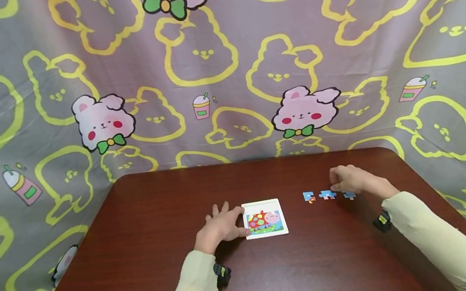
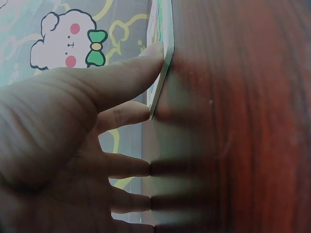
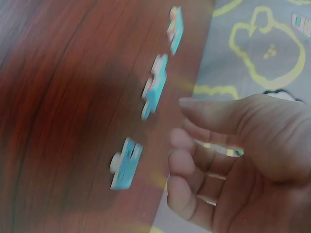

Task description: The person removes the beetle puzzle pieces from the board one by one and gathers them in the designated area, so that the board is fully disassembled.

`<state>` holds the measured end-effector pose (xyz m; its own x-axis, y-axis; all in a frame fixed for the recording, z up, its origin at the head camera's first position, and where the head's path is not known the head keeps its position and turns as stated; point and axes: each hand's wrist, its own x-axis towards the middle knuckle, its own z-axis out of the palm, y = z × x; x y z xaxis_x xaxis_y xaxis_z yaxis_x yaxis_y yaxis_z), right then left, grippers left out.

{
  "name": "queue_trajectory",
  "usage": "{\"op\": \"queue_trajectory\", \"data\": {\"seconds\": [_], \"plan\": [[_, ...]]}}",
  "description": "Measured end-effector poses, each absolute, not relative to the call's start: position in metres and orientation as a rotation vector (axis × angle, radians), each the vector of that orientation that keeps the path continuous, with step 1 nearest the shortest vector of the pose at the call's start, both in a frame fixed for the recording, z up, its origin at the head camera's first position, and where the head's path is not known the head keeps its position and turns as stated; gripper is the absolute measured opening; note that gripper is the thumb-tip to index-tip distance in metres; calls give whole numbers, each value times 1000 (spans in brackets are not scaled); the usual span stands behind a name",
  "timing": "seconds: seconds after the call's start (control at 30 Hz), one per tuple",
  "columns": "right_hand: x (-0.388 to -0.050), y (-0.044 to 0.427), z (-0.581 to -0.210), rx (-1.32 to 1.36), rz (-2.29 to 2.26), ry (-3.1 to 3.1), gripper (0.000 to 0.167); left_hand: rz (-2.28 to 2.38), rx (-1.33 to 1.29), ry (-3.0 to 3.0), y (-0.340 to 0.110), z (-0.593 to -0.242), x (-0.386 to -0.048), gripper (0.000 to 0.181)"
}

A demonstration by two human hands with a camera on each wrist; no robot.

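A white-rimmed puzzle board (image 1: 282,215) lies flat, its picture (image 1: 268,221) showing a pink character in a red spotted body; a plain white strip is along its far side. My left hand (image 1: 220,226) touches the board's left side with thumb and index finger, other fingers spread on the table. In the left wrist view the thumb rests on the board's edge (image 2: 169,46). My right hand (image 1: 353,180) hovers, loosely curled and empty, beside three blue puzzle pieces: the left one (image 1: 308,195), the middle one (image 1: 327,194) and the right one (image 1: 348,195), nearest the hand.
The dark red-brown wooden table (image 1: 146,230) carries the board near its middle and the row of pieces to the right. Behind it hangs a grey cloth (image 1: 249,76) with cartoon figures. A small black device (image 1: 382,221) is on the right wrist, another (image 1: 222,274) on the left.
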<state>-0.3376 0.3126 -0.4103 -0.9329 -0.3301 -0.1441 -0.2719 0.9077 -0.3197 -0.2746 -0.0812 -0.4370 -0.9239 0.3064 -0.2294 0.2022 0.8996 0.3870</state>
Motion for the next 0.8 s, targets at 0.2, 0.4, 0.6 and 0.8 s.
{"op": "queue_trajectory", "data": {"seconds": [0.2,0.4,0.6,0.8], "plan": [[-334,290,-411,-635,-587,2880,6,529,379,2781,-81,-437,-275,65],[-327,264,-408,-699,-706,2844,4,527,379,2776,-82,-437,-275,65],[-325,244,-408,-704,-784,2789,5,527,377,2775,-81,-437,-275,65],[-325,225,-410,-756,-841,2762,5,529,374,2781,-81,-438,-276,65]]}}
